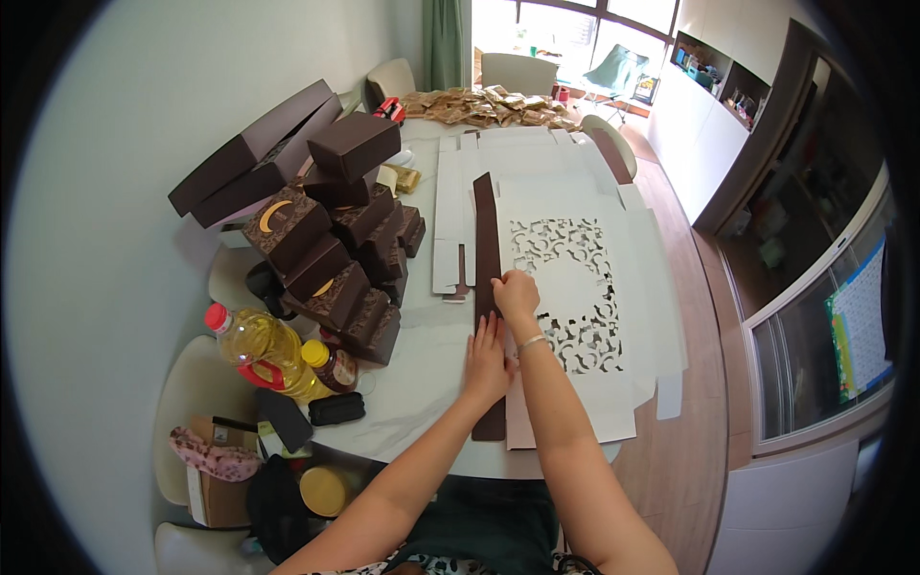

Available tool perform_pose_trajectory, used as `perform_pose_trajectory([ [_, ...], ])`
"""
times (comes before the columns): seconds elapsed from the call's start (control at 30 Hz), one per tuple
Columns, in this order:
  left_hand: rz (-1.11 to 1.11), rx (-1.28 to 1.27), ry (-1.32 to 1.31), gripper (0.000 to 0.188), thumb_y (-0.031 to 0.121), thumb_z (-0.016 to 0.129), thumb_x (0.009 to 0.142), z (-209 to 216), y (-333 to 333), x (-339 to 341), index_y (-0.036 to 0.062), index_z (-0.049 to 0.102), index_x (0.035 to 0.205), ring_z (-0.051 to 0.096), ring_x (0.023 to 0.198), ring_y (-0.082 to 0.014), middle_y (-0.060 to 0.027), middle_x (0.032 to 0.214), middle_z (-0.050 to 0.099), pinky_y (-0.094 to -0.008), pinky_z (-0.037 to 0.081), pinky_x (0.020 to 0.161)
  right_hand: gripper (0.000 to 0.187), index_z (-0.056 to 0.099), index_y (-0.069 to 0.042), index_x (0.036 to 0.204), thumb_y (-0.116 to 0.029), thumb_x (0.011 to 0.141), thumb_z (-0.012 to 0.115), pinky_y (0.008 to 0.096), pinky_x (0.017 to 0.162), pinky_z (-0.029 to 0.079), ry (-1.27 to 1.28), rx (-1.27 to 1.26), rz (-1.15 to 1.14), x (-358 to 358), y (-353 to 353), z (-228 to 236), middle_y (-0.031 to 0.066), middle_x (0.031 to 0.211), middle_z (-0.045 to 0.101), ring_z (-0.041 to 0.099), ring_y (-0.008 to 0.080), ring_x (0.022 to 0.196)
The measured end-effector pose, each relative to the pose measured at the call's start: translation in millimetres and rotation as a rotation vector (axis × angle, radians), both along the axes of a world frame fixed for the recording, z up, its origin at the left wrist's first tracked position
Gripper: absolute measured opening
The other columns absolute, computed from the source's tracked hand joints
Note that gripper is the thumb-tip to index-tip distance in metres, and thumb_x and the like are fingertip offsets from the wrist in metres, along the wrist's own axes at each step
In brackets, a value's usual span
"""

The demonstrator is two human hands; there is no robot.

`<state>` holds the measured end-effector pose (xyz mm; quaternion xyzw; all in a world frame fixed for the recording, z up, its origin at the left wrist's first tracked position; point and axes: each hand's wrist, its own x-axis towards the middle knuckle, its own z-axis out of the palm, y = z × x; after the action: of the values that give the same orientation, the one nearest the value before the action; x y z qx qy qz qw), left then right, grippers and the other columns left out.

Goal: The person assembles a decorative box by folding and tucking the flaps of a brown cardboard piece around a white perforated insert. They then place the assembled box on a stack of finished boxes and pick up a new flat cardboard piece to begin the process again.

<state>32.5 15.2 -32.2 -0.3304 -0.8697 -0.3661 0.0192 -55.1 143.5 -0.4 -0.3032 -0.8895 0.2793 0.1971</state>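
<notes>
A flat cardboard box blank (573, 402), white on the upper face with a cut-out pattern of small curved shapes, lies on the table in front of me. Along its left side a long dark brown flap (488, 230) is folded over. My left hand (489, 362) rests on the near half of this flap, fingers stretched forward. Beside the flap's right edge, my right hand (517, 297) is closed, its thumb side touching the brown edge. What sits inside its curled fingers is hidden. More white blanks (448, 216) lie under and beyond this one.
Dark brown boxes (326, 287) are stacked at the left. Nearer stand an oil bottle (264, 350) and a brown jar with a yellow lid (331, 366). Golden packets (489, 105) cover the table's far end. Blanks overhang the table's right side; chairs (187, 402) line the left.
</notes>
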Motion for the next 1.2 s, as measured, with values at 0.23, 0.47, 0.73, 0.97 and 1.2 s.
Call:
perform_pose_trajectory([
  [0.23,0.000,0.008,0.032,0.080,0.011,0.064,0.077,2.7,3.1,1.3,0.0017,0.030,0.149,0.019,0.146,-0.0385,-0.0184,0.157,0.026,-0.0583,0.021,0.114,0.033,0.069,-0.001,0.090,-0.033,0.085,0.067,0.0473,0.074,0.054,-0.084,0.026,0.041,-13.1,17.1,-11.0,0.0214,0.090,0.070,0.068,0.0387,0.084],
  [0.47,-0.021,0.016,0.028,0.080,0.009,0.064,0.074,9.8,-4.6,-3.6,-0.0023,0.032,0.147,0.021,0.146,-0.0354,-0.0190,0.156,0.028,-0.0507,0.019,0.118,0.040,0.071,-0.002,0.093,-0.037,0.096,0.051,0.0479,0.078,0.054,-0.230,0.068,0.105,-28.0,17.4,6.7,0.0210,0.095,0.070,0.068,0.0394,0.091],
  [0.73,-0.014,-0.026,0.122,0.072,0.009,0.059,0.080,9.3,4.0,-0.2,-0.0063,0.033,0.145,0.023,0.146,-0.0345,-0.0211,0.155,0.028,-0.0506,0.021,0.118,0.041,0.070,-0.001,0.092,-0.035,0.098,0.048,0.0479,0.074,0.055,-0.121,0.190,0.043,-77.4,45.7,0.4,0.0220,0.095,0.070,0.068,0.0402,0.089],
  [0.97,0.003,-0.085,0.148,0.068,0.014,0.058,0.082,6.8,1.3,-3.9,-0.0069,0.035,0.143,0.025,0.145,-0.0337,-0.0217,0.154,0.029,-0.0502,0.022,0.117,0.036,0.071,0.000,0.088,-0.029,0.096,0.051,0.0484,0.074,0.055,-0.118,0.113,0.012,-114.5,52.8,-4.9,0.0244,0.092,0.070,0.068,0.0405,0.088],
  [1.2,0.018,-0.164,0.180,0.065,0.016,0.058,0.087,35.6,6.9,-34.5,-0.0081,0.034,0.143,0.022,0.146,-0.0339,-0.0217,0.155,0.026,-0.0529,0.021,0.116,0.023,0.062,0.000,0.097,-0.020,0.095,0.051,0.0483,0.072,0.055,-0.061,0.125,-0.020,-121.5,50.1,2.0,0.0237,0.086,0.070,0.068,0.0406,0.085],
])
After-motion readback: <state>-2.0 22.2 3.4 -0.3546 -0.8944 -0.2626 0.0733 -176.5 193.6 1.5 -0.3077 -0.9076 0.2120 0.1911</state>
